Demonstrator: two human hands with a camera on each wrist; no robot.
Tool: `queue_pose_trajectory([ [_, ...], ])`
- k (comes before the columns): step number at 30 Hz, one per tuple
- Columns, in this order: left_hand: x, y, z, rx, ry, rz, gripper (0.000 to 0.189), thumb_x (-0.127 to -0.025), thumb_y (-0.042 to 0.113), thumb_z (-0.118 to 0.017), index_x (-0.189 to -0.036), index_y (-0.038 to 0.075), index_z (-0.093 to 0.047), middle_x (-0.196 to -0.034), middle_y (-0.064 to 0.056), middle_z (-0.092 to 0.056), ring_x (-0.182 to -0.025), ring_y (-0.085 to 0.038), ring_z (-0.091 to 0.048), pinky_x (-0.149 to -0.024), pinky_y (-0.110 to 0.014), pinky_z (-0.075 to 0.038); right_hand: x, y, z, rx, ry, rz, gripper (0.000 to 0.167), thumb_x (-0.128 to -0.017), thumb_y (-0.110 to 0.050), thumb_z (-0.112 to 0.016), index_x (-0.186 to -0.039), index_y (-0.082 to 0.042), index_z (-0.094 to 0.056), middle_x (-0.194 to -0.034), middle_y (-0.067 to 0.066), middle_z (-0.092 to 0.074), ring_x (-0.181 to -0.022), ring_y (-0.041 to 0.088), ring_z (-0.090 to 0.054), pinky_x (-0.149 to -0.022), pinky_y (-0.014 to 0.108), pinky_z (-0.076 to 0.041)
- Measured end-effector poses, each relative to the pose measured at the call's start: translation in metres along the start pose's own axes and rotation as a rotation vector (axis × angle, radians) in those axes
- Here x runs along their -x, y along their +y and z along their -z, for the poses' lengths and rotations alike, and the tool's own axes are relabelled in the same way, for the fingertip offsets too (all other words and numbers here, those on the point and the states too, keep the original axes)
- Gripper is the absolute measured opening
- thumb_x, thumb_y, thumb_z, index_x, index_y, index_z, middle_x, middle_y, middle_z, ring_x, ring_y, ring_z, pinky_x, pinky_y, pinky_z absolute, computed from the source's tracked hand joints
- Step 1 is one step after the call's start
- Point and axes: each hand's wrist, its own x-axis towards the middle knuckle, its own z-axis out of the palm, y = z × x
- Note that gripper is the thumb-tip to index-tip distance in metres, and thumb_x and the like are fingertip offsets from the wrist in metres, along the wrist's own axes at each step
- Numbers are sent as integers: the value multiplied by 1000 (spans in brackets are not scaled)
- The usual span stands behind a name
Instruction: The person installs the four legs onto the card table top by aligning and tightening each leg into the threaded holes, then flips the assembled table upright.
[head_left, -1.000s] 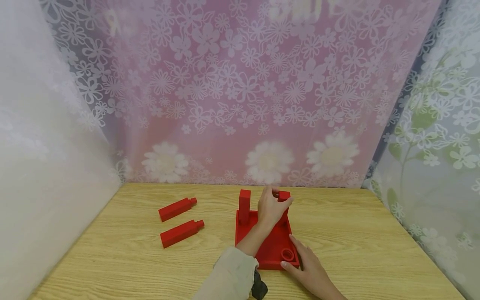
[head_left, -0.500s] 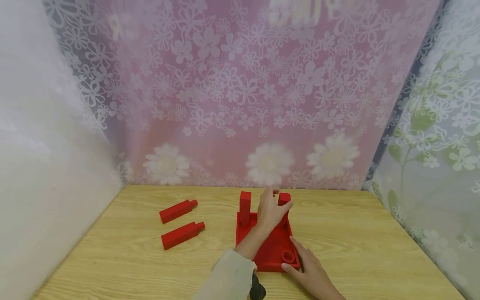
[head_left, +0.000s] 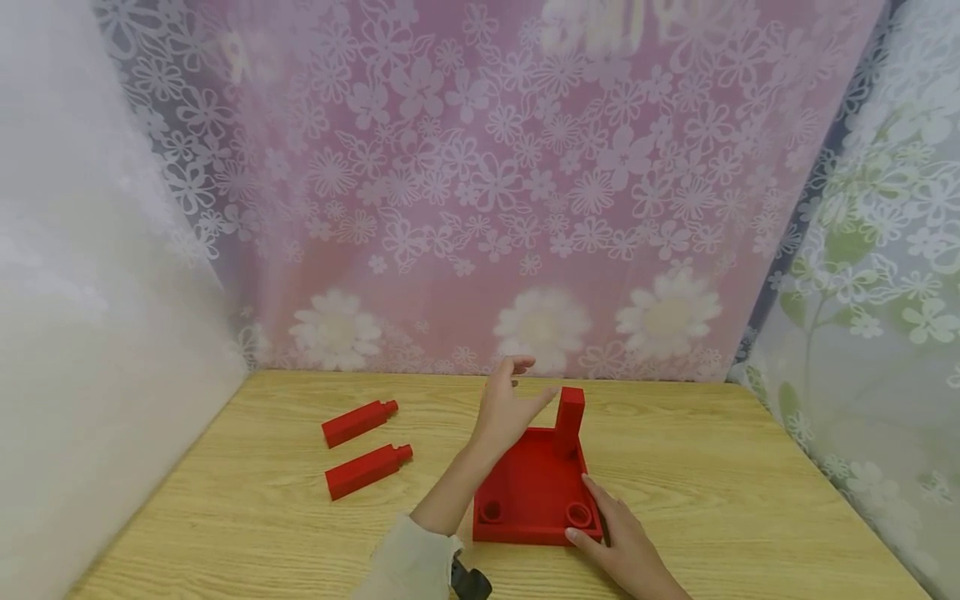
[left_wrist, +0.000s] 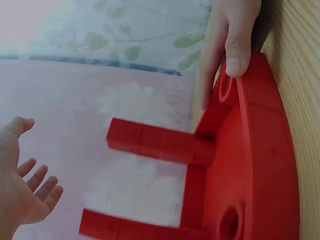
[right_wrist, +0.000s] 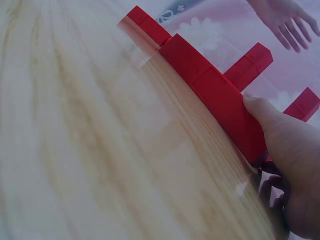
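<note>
A shallow red square tray [head_left: 532,492] lies on the table with ring-shaped sockets [head_left: 578,515] in its near corners. From its far right corner rises a square red post [head_left: 570,417]. A second post [left_wrist: 125,227] stands in the other far corner, hidden behind my left hand in the head view. My left hand [head_left: 504,412] hovers over the tray's far left part, fingers spread and holding nothing; the left wrist view shows it apart from both posts. My right hand [head_left: 618,537] grips the near right corner, thumb on the front rim and fingers along the right side.
Two loose red posts [head_left: 360,423] with narrower round ends lie on the wooden table [head_left: 247,517] left of the tray. A pink flowered sheet [head_left: 450,208] hangs behind the table, with pale sheets along both sides.
My left hand has let go of the far right post and moved left, with its fingers spreading. The post stays upright. My right hand keeps its grip on the tray corner.
</note>
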Motion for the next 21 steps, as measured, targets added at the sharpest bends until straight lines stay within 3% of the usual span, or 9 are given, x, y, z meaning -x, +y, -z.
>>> queue_pose_trajectory([
  [8,22,-20,57,0,48,45,48,-81,31,-71,-121,15,-52,-120,-2,-50,-109,-24,-46,-91,-43,-38,-1,1,-1,5,-20,-25,81,-81,-53,-62,-143,-9,-33,-138,17,-39,-125,39,-34,-102,55,-16],
  [14,43,-41,100,-37,104,30,48,-79,25,-73,-120,11,-52,-118,-6,-52,-109,-22,-46,-93,-42,-36,-2,2,-2,17,-40,-49,83,-81,-56,-60,-144,-11,-31,-139,16,-37,-126,39,-31,-103,55,-15],
  [21,65,-66,147,-67,131,143,48,-81,26,-72,-121,12,-50,-121,-4,-51,-111,-22,-45,-93,-43,-37,-1,3,-2,9,-18,-24,82,-81,-53,-62,-143,-8,-32,-139,16,-38,-127,38,-32,-102,55,-15],
])
